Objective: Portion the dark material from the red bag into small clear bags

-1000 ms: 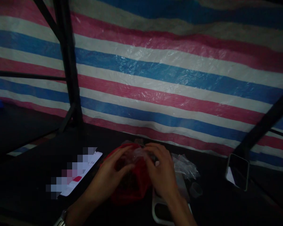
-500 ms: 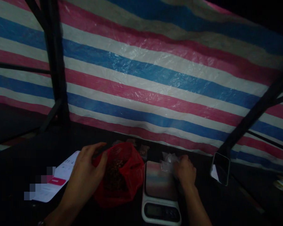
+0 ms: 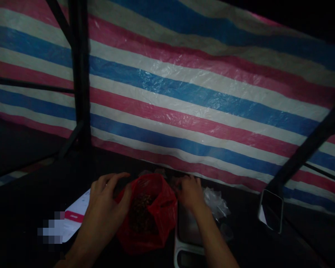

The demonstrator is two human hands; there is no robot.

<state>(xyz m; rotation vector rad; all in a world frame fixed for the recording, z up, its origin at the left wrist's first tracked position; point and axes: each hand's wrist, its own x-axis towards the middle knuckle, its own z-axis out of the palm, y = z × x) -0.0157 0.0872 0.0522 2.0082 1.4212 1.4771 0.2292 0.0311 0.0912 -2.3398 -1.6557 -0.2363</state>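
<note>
My left hand (image 3: 108,197) is open, fingers spread and curved at the left rim of a red plastic bag (image 3: 163,223). The bag stands open, with many small brownish pieces (image 3: 142,208) inside. Above the far end of a kitchen scale (image 3: 181,245), my right hand (image 3: 190,191) reaches left with curled fingers, closed at a small clear packet (image 3: 175,181) beside the bag's far right edge. The hand largely hides this packet, and the forearm covers part of the scale. A bunch of clear plastic bags (image 3: 216,203) lies right of the scale.
A white printed sheet (image 3: 75,208) lies left of the red bag, partly behind my left hand. More small packets (image 3: 159,172) lie behind it. A phone (image 3: 272,210) leans at the right by a dark metal post (image 3: 304,156). Striped plastic sheeting (image 3: 184,100) hangs behind the dark table.
My right hand has let go of the clear plastic bags and moved left across the scale to the small packet. My left hand stays by the red bag. The view has shifted slightly.
</note>
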